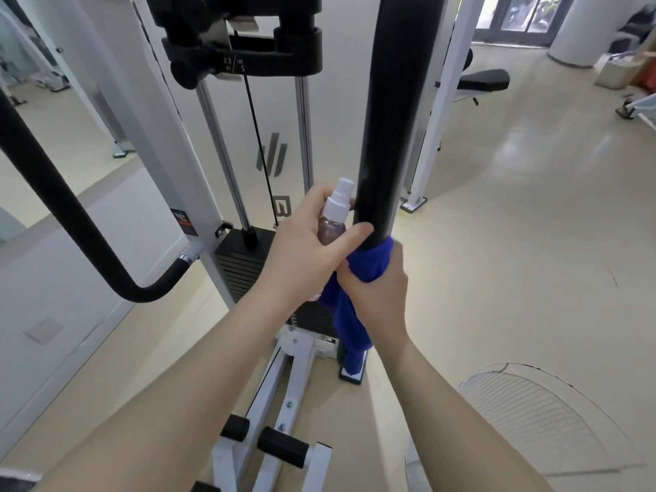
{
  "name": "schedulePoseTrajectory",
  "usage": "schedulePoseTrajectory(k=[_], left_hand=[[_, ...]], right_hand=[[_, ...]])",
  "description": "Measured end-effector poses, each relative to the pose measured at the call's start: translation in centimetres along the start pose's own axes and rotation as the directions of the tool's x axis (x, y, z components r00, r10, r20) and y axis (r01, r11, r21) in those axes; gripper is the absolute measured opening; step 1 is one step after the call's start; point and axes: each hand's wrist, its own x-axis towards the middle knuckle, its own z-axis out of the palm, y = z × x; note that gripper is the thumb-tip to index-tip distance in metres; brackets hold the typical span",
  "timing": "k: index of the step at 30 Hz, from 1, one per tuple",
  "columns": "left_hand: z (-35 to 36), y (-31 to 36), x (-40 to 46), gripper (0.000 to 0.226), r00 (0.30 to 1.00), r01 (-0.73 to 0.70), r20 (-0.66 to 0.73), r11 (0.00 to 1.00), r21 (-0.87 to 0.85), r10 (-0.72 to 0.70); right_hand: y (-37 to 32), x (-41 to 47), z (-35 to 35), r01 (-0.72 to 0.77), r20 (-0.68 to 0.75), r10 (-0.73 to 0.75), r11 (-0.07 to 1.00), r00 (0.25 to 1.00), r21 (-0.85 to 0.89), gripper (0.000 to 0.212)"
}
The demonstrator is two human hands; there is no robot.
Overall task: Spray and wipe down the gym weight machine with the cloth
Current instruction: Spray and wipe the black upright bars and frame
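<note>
In the head view, I hold my left hand [305, 250] in the centre of the frame, wrapped around a small spray bottle [333, 221] with a white nozzle that points upward. The thumb of this hand lies stretched across to touch the black padded bar [397, 118], which runs almost upright from the top of the frame down to the centre. I judge that the thumb steadies the bar while the bottle stays ready for the next spray.

My right hand [376, 289] is just below and right of the left one. It clenches the blue cloth [372, 261] around the lower end of the padded bar, so the cloth surrounds the bar and a loose tail hangs down toward the machine's white base frame [280, 378]. This wrapping grip lets the cloth touch the bar on all sides in one stroke; I judge the wiping of this bar is in progress near its lower end.

Behind my hands I see the black weight stack [245, 264] with its cable [255, 136] and chrome guide rods [220, 150]. A curved black handle [71, 214] crosses the left of the frame, and a bench [482, 79] stands in the upper right on the beige floor [514, 225].
</note>
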Motion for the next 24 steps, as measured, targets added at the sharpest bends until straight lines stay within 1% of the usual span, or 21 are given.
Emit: schedulePoseTrajectory(k=[2,3,4,5,7,9,10,11,12,14,16,17,18,19,20,22,23,24], left_hand=[[0.2,-0.7,-0.9,0.022,1.0,0.021,-0.002,1.0,-0.011,-0.021],[0.1,-1.2,-1.3,0.023,1.0,0.025,-0.014,1.0,-0.007,-0.025],[0.1,-1.5,-1.7,0.023,0.999,0.028,-0.03,1.0,0.002,-0.028],[0.1,-2.0,-2.1,0.021,0.998,0.028,-0.052,1.0,0.007,-0.027],[-0.1,-3.0,-2.8,0.016,0.993,0.024,-0.119,1.0,0.007,-0.023],[-0.2,-4.3,-3.6,0.014,0.99,0.045,-0.136,0.998,0.044,-0.038],[-0.1,-4.9,-4.1,0.013,0.989,0.071,-0.134,0.996,0.06,-0.062],[-0.1,-5.6,-4.7,0.012,0.987,0.092,-0.136,0.993,0.078,-0.081],[0.0,-6.4,-5.2,0.011,0.985,0.114,-0.141,0.988,0.102,-0.099],[0.5,-8.0,-6.2,0.009,0.977,0.147,-0.172,0.98,0.134,-0.123],[1.3,-9.2,-7.6,0.011,0.973,0.158,-0.188,0.977,0.14,-0.13],[1.6,-9.6,-8.2,0.016,0.974,0.159,-0.185,0.977,0.14,-0.132],[2.1,-9.9,-9.2,0.024,0.975,0.166,-0.17,0.977,0.134,-0.142],[2.5,-9.9,-10.2,0.036,0.977,0.167,-0.153,0.976,0.141,-0.145],[3.0,-10.1,-11.0,0.047,0.985,0.151,-0.114,0.973,0.174,-0.132],[4.8,-10.9,-12.9,0.057,0.99,0.132,0.009,0.949,0.285,-0.141],[5.6,-11.0,-13.5,0.057,0.978,0.17,0.061,0.936,0.309,-0.198],[6.8,-11.6,-14.2,0.058,0.959,0.237,0.066,0.903,0.358,-0.277]], right_hand=[[2.9,-1.7,-0.3,-0.148,0.07,0.153,0.986,0.986,-0.078,0.04],[3.7,-2.1,-0.4,-0.169,0.082,0.178,0.98,0.981,-0.107,0.04],[3.5,-2.0,-0.4,-0.158,0.075,0.168,0.98,0.983,-0.124,0.041],[2.6,-1.5,-0.3,-0.124,0.051,0.131,0.984,0.99,-0.125,0.042],[-0.6,0.1,0.0,0.006,-0.035,-0.008,0.998,0.999,-0.056,0.046],[-3.6,1.8,0.3,0.158,-0.115,-0.162,0.987,0.98,-0.041,0.047],[-4.5,2.1,0.5,0.206,-0.136,-0.212,0.977,0.968,-0.056,0.047],[-4.7,2.2,0.7,0.229,-0.153,-0.236,0.972,0.96,-0.061,0.047],[-4.4,2.2,0.9,0.219,-0.159,-0.223,0.975,0.962,-0.044,0.049],[-2.1,1.5,1.0,0.155,-0.127,-0.155,0.988,0.98,-0.011,0.05],[1.7,0.0,0.0,0.055,-0.006,-0.056,0.996,0.998,-0.068,0.047],[3.8,-0.9,-0.7,-0.016,0.096,0.029,0.992,0.995,-0.129,0.044],[6.0,-2.2,-1.6,-0.097,0.196,0.143,0.969,0.97,-0.226,0.041],[8.1,-3.6,-2.7,-0.154,0.257,0.243,0.934,0.935,-0.322,0.036],[9.9,-4.6,-3.8,-0.183,0.277,0.3,0.907,0.913,-0.379,0.03],[12.3,-5.5,-6.2,-0.199,0.231,0.319,0.881,0.919,-0.428,0.015],[12.8,-5.4,-7.4,-0.196,0.194,0.314,0.866,0.929,-0.46,0.009],[13.2,-5.0,-8.7,-0.203,0.162,0.319,0.845,0.934,-0.495,0.005]])
